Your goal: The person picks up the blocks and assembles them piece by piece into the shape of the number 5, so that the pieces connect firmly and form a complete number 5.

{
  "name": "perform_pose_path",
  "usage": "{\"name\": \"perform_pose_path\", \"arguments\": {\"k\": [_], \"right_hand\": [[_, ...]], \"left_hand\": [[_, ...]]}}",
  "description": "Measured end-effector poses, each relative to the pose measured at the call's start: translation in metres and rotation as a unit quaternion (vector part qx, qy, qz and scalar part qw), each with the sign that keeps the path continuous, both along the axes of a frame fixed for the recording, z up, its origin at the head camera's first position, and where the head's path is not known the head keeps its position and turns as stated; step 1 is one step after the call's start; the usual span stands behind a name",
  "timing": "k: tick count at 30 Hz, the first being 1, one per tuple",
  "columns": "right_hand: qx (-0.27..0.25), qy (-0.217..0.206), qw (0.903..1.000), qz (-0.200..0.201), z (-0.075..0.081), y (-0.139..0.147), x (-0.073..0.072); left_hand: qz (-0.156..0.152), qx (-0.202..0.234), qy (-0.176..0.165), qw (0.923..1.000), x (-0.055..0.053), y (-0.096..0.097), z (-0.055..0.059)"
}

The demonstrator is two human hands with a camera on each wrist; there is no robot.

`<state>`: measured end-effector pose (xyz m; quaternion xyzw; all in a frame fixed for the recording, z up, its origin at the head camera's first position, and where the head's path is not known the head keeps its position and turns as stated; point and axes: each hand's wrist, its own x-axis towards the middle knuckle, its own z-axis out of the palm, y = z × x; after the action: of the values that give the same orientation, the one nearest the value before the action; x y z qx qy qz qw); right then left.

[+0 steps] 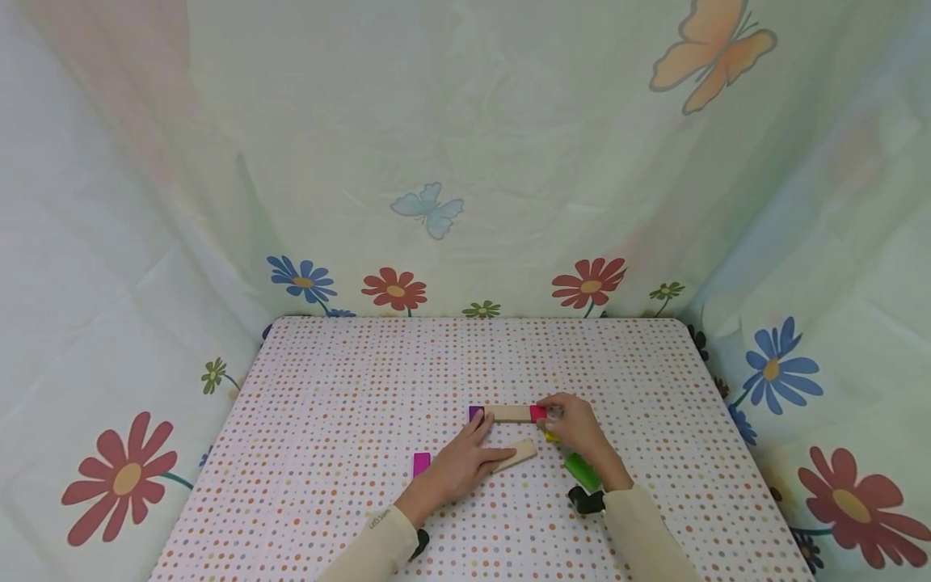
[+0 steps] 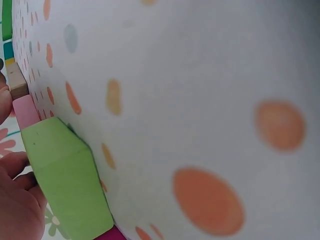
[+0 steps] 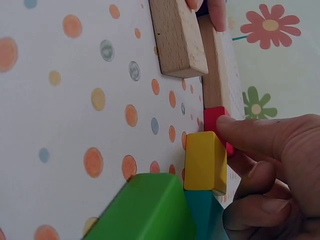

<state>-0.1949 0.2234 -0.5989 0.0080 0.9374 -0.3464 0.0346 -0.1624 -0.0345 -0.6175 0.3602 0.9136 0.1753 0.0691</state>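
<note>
My right hand (image 1: 578, 427) pinches a red block (image 3: 215, 117) between thumb and fingers, at the right end of a long plain wooden block (image 1: 507, 413). A purple block (image 1: 476, 412) sits at that block's left end. My left hand (image 1: 454, 465) reaches over from the left, straight fingers touching the purple block's near side. Its thumb rests by a second plain wooden block (image 1: 520, 454), lying slanted closer to me. Beneath the left hand, a light green block (image 2: 67, 175) and a pink block (image 2: 26, 111) show in the left wrist view.
Just nearer than the red block stand a yellow block (image 3: 204, 162), a teal block (image 3: 200, 212) and a green block (image 1: 582, 470). A magenta block (image 1: 421, 464) is left of my left hand. The dotted table (image 1: 349, 388) meets a floral curtain (image 1: 334, 202).
</note>
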Motion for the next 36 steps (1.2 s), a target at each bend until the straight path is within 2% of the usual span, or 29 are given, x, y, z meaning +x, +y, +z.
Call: {"name": "perform_pose_path", "arguments": {"k": [19,28,31,36], "right_hand": [[-0.004,-0.002,1.0000,-0.008,-0.002,0.000,0.000],[-0.038,0.022,0.9989,-0.019,0.012,0.009,0.011],[-0.048,0.009,0.9986,-0.022,0.015,0.014,0.016],[-0.025,-0.017,0.9994,-0.018,0.009,0.019,0.024]], "left_hand": [[0.002,-0.007,-0.006,1.0000,-0.002,0.000,0.000],[0.004,-0.002,-0.011,0.9999,-0.002,0.000,-0.001],[0.005,-0.001,-0.014,0.9999,-0.002,0.000,-0.002],[0.009,-0.001,-0.020,0.9998,-0.001,0.000,-0.003]]}}
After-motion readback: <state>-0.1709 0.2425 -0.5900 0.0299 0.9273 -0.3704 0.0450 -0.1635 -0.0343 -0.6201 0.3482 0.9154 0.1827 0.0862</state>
